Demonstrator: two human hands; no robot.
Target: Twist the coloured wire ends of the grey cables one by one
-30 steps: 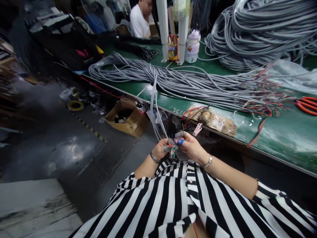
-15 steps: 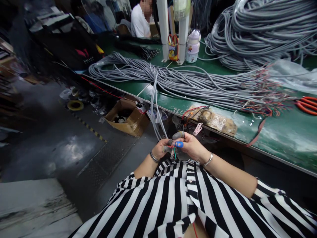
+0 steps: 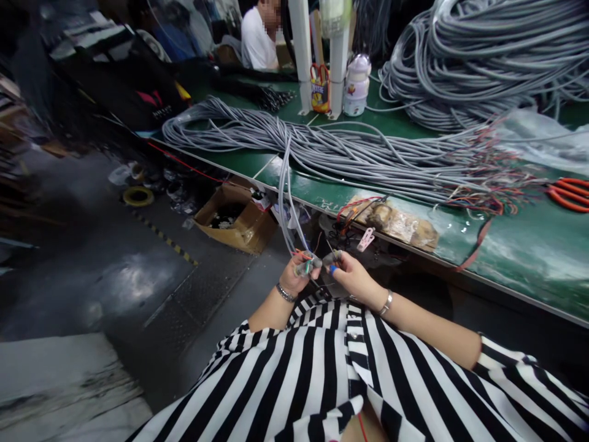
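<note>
Grey cables hang from the bundle on the green bench down to my hands, just below the bench edge. My left hand is closed round the cable ends, where thin coloured wires stick out. My right hand, with grey and blue finger cots, pinches one of those thin wires beside the left fingertips. Both hands sit close together above my striped shirt.
A long bundle of grey cables lies across the bench, a large coil behind it. Red-handled cutters lie at the right, a bagged lump near the edge. A cardboard box sits on the floor. Another person sits far back.
Both hands have risen slightly toward the bench edge. The coloured wire ends now fan out above my left fingers, and my right fingertips have shifted onto them.
</note>
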